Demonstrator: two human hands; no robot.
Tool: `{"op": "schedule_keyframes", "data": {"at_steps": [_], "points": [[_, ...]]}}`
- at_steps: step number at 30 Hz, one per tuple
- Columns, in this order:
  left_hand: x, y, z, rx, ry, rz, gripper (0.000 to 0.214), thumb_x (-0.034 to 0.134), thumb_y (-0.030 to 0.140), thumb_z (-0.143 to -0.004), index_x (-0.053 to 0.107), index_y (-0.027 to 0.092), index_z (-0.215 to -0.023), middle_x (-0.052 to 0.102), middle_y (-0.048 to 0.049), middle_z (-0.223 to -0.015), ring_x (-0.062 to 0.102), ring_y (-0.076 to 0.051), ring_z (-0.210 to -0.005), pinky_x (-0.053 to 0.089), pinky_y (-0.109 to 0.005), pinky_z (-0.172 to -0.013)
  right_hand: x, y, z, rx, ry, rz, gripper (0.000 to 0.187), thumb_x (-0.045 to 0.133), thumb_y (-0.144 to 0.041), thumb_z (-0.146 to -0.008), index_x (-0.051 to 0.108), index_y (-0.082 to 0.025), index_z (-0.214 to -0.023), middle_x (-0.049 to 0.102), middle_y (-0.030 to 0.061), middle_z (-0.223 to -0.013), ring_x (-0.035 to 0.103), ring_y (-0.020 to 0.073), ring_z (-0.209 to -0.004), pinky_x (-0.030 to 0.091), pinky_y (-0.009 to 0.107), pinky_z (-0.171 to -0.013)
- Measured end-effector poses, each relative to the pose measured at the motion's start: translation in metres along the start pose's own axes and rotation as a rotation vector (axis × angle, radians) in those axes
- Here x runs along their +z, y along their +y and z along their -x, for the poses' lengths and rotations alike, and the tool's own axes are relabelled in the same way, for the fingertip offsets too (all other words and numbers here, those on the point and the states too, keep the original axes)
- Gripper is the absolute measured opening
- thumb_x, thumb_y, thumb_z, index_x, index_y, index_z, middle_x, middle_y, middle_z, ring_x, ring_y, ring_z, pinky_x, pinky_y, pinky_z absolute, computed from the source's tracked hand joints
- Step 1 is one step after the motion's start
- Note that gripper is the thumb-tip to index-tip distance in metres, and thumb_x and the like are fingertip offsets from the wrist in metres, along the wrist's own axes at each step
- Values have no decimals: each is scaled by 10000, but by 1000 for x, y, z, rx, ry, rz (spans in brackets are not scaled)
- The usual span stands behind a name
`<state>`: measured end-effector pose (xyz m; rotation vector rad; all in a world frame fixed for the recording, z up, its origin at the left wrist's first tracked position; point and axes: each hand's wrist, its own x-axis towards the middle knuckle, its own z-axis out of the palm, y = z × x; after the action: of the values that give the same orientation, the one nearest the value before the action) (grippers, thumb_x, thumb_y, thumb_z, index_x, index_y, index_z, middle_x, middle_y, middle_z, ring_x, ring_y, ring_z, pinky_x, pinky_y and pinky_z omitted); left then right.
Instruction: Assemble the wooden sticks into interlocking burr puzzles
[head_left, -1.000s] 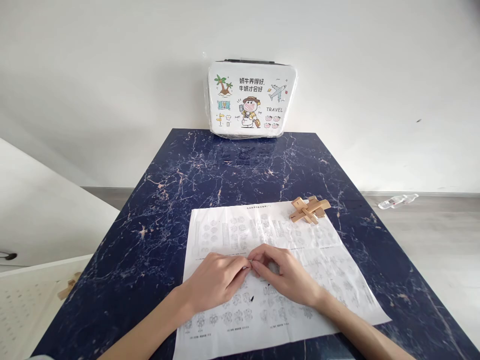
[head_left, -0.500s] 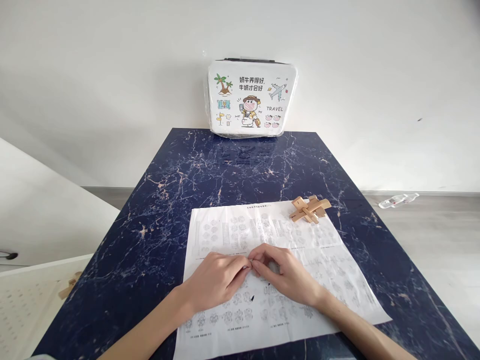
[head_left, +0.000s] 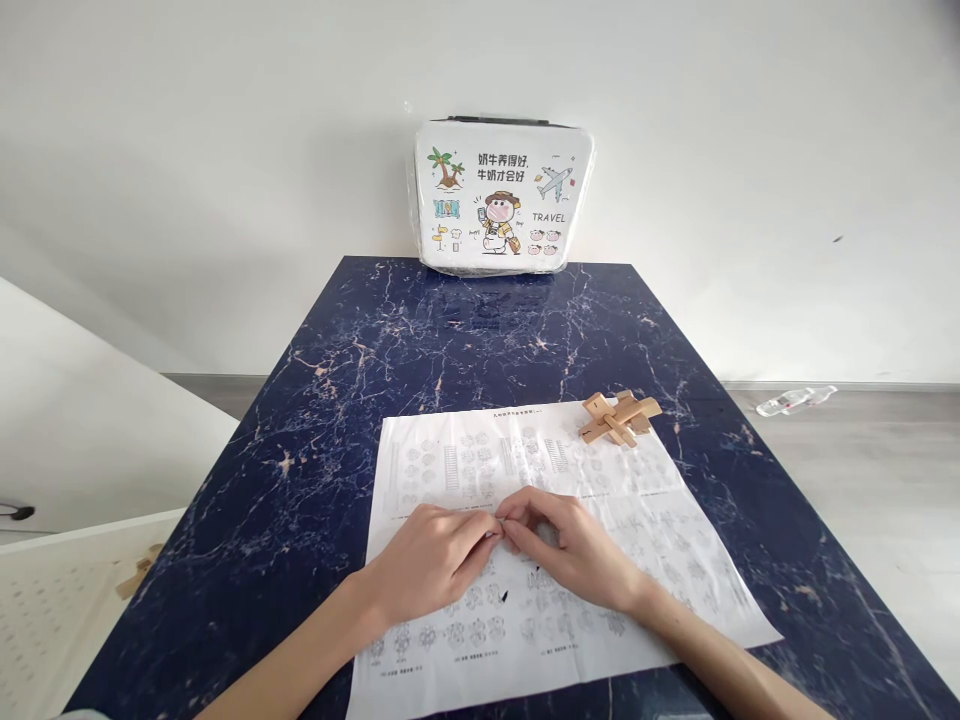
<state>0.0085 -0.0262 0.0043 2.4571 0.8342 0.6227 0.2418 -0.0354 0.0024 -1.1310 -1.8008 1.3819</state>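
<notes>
My left hand point(head_left: 442, 558) and my right hand point(head_left: 566, 550) meet over the printed sheet point(head_left: 442, 690), fingertips pinched together. Whatever sits between the fingertips is too small or hidden to make out. Beneath them the white paper carries rows of small line drawings and text. A wooden interlocking puzzle point(head_left: 619, 418), built of crossed light-brown bars, rests on the sheet's far right corner, apart from both hands. Just below my fingers a small dark speck point(head_left: 505, 596) shows on the paper.
A white cartoon-printed case point(head_left: 506, 200) in clear plastic stands at the far edge of the dark blue marbled table point(head_left: 480, 350). On the left is a white perforated basket point(head_left: 52, 590) with wooden pieces point(head_left: 139, 572). A clear plastic item point(head_left: 796, 400) lies on the floor at right.
</notes>
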Motion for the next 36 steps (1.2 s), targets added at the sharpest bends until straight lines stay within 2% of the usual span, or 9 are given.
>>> {"op": "schedule_keyframes", "data": {"at_steps": [6, 10, 12, 14, 16, 20, 28, 32, 36], "points": [[-1, -1, 0, -4, -14, -3, 217, 472, 174, -1116, 675, 162, -1041, 631, 40, -668, 525, -102, -471, 410, -249, -491, -7, 1, -2, 47, 52, -287, 307, 577, -524, -1085, 663, -233, -1043, 700, -2, -756, 645, 172, -679, 540, 343, -704], [-1, -1, 1, -13, -23, 4, 214, 475, 159, -1107, 667, 157, -1014, 618, 43, -658, 501, -101, -471, 391, -253, -493, -21, 5, -7, 41, 219, -598, 477, 536, -540, -1092, 543, -244, -718, 453, -63, -506, 368, 118, -453, 395, 281, -509], [-1, -2, 1, -9, -25, 14, 214, 470, 150, -1104, 664, 158, -1015, 627, 40, -671, 504, -98, -477, 398, -248, -499, -30, 8, -9, 47, 323, -789, 499, 531, -559, -1075, 506, -251, -683, 307, -96, -460, 218, 102, -386, 284, 260, -415], [-1, -2, 2, -6, -24, 12, 216, 464, 145, -1101, 661, 160, -1015, 631, 39, -678, 505, -98, -482, 401, -246, -502, -39, 12, -11, 77, 386, -955, 542, 504, -604, -1058, 469, -260, -641, 240, -105, -439, 147, 100, -360, 265, 254, -368], [-1, -2, 2, -10, -29, 8, 219, 458, 145, -1101, 656, 162, -1008, 625, 40, -677, 504, -98, -484, 400, -246, -501, -48, 18, -11, 53, 411, -1161, 531, 516, -605, -1046, 474, -260, -644, 264, -107, -428, 148, 96, -348, 295, 239, -347], [-1, -2, 3, -23, -36, 12, 221, 450, 157, -1107, 649, 162, -1012, 612, 46, -671, 492, -98, -482, 389, -247, -495, -60, 29, -10, -10, 361, -1478, 478, 561, -559, -1044, 510, -245, -687, 397, -95, -441, 289, 84, -336, 404, 218, -367], [0, -3, 4, -32, -42, 11, 221, 440, 175, -1118, 636, 167, -1016, 619, 40, -680, 495, -102, -491, 383, -249, -500, -66, 37, -13, 6, 356, -1538, 432, 551, -444, -1093, 549, -223, -722, 439, -98, -439, 380, 67, -312, 405, 193, -347], [-1, -3, 4, -33, -51, 9, 227, 431, 170, -1117, 634, 168, -1016, 619, 38, -678, 495, -103, -488, 388, -247, -501, -66, 38, -14, 17, 352, -1497, 387, 588, -441, -1078, 592, -208, -769, 435, -108, -434, 352, 58, -304, 401, 171, -349], [-2, -2, 3, -20, -44, 4, 219, 432, 163, -1111, 626, 173, -1008, 615, 40, -668, 491, -100, -480, 383, -244, -493, -72, 40, -14, 41, 331, -1431, 457, 564, -515, -1082, 580, -216, -738, 387, -113, -410, 278, 59, -301, 378, 152, -337]]}}
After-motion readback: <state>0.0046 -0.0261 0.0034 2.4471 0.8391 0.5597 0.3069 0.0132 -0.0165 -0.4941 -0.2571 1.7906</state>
